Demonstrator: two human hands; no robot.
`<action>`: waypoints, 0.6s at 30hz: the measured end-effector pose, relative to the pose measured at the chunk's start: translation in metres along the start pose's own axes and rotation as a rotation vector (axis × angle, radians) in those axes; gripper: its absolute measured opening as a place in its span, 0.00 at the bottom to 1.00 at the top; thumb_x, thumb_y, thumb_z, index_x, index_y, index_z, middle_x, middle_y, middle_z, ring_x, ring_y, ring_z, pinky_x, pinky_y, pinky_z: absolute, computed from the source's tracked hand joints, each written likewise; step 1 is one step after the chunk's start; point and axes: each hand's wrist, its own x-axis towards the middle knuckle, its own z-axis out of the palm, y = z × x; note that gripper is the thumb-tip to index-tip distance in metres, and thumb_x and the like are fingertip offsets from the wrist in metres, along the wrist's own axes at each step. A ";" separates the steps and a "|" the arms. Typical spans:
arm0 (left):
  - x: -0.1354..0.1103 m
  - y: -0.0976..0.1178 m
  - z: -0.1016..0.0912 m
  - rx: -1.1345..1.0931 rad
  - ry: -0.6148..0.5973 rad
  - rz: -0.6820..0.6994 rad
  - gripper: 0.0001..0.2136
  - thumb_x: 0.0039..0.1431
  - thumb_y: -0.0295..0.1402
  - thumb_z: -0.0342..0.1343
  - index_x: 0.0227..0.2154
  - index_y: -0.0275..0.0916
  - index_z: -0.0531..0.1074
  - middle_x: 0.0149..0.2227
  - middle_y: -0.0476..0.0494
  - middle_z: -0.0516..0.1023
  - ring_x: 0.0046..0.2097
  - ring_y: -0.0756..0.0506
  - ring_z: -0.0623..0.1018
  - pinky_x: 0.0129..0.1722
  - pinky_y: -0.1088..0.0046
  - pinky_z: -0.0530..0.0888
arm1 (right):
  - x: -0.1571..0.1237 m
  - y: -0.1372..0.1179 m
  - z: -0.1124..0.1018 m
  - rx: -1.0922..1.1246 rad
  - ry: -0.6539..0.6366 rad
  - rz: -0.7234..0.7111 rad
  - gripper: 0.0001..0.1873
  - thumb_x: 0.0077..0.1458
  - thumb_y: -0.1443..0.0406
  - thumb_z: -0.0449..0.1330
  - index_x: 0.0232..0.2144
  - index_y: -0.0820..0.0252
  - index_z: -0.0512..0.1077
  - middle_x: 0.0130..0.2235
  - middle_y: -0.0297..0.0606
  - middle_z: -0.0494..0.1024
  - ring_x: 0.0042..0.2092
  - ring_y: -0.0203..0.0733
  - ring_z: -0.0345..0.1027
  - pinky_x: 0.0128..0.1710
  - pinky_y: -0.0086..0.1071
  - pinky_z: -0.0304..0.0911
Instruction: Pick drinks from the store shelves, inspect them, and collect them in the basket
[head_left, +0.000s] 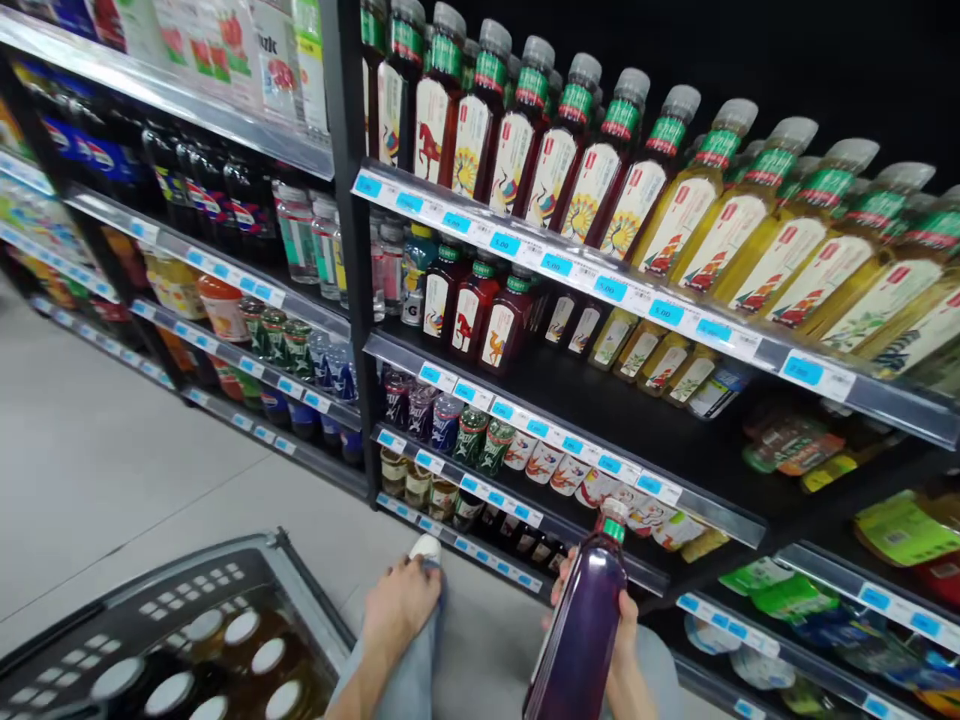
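Observation:
My right hand (625,640) grips a bottle (581,620) of dark purple drink with a green neck band, its fingers wrapped round both sides. The bottle stands tilted in front of the lower shelves, cap end away from me. My left hand (405,600) lies over my bent left knee and holds nothing; its fingertips are partly hidden. Left of that knee is a grey plastic basket (255,565) with several white-capped bottles (169,692) inside. A shorter row of similar drink bottles (504,318) sits on the second shelf.
The top shelf edge (555,262) with price tags juts out before a long row of tall drink bottles (517,150). Cans (495,445) line a lower shelf. A dark upright post (352,250) divides the shelving. Cola bottles (251,205) stand on the left unit, above grey floor (150,470).

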 end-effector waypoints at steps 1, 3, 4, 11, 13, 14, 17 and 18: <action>-0.001 0.001 -0.002 0.000 0.002 -0.010 0.25 0.72 0.35 0.39 0.55 0.30 0.79 0.57 0.25 0.80 0.58 0.30 0.81 0.53 0.55 0.77 | -0.003 0.013 -0.010 0.030 0.001 0.026 0.36 0.35 0.35 0.73 0.44 0.43 0.80 0.41 0.37 0.84 0.36 0.55 0.82 0.31 0.51 0.82; -0.003 0.002 -0.006 0.003 0.007 -0.027 0.26 0.72 0.37 0.38 0.55 0.30 0.79 0.57 0.25 0.80 0.58 0.29 0.81 0.53 0.54 0.77 | -0.008 0.035 -0.030 0.077 0.018 0.096 0.36 0.34 0.35 0.73 0.42 0.43 0.81 0.38 0.35 0.84 0.34 0.53 0.81 0.28 0.49 0.81; -0.004 0.003 -0.007 0.004 0.009 -0.033 0.27 0.72 0.38 0.38 0.55 0.30 0.79 0.57 0.25 0.80 0.58 0.29 0.81 0.53 0.54 0.77 | -0.010 0.044 -0.039 0.099 0.042 0.129 0.34 0.34 0.35 0.74 0.41 0.43 0.81 0.38 0.34 0.84 0.33 0.53 0.81 0.28 0.48 0.80; -0.004 0.011 -0.004 0.017 0.011 -0.043 0.24 0.73 0.41 0.43 0.55 0.32 0.79 0.56 0.27 0.80 0.53 0.30 0.82 0.50 0.56 0.76 | -0.007 0.046 -0.056 0.179 0.334 0.303 0.32 0.40 0.37 0.70 0.34 0.56 0.79 0.29 0.42 0.83 0.32 0.56 0.82 0.30 0.47 0.80; -0.006 0.015 -0.001 0.035 0.040 -0.002 0.23 0.74 0.39 0.42 0.54 0.29 0.78 0.56 0.26 0.80 0.55 0.30 0.79 0.52 0.55 0.75 | 0.004 0.037 -0.052 0.220 0.368 0.296 0.31 0.50 0.35 0.64 0.34 0.55 0.77 0.28 0.40 0.82 0.35 0.56 0.83 0.30 0.45 0.80; -0.008 0.018 0.002 0.057 0.074 0.058 0.22 0.74 0.37 0.42 0.54 0.28 0.77 0.57 0.25 0.79 0.57 0.30 0.77 0.55 0.54 0.74 | 0.010 0.035 -0.051 0.239 0.373 0.304 0.31 0.53 0.34 0.61 0.33 0.55 0.76 0.27 0.40 0.81 0.36 0.55 0.83 0.31 0.44 0.80; -0.021 0.022 0.011 0.111 0.109 0.354 0.18 0.71 0.33 0.46 0.54 0.31 0.77 0.63 0.26 0.75 0.65 0.32 0.71 0.65 0.55 0.70 | 0.025 0.041 -0.048 0.278 0.429 0.298 0.30 0.58 0.35 0.59 0.30 0.54 0.73 0.24 0.38 0.79 0.34 0.52 0.82 0.30 0.39 0.79; -0.028 0.022 0.016 0.097 0.079 0.456 0.18 0.70 0.32 0.48 0.55 0.33 0.76 0.64 0.28 0.74 0.65 0.33 0.71 0.67 0.56 0.68 | 0.028 0.046 -0.046 0.285 0.441 0.296 0.30 0.59 0.35 0.60 0.29 0.54 0.73 0.23 0.38 0.78 0.32 0.51 0.82 0.29 0.38 0.78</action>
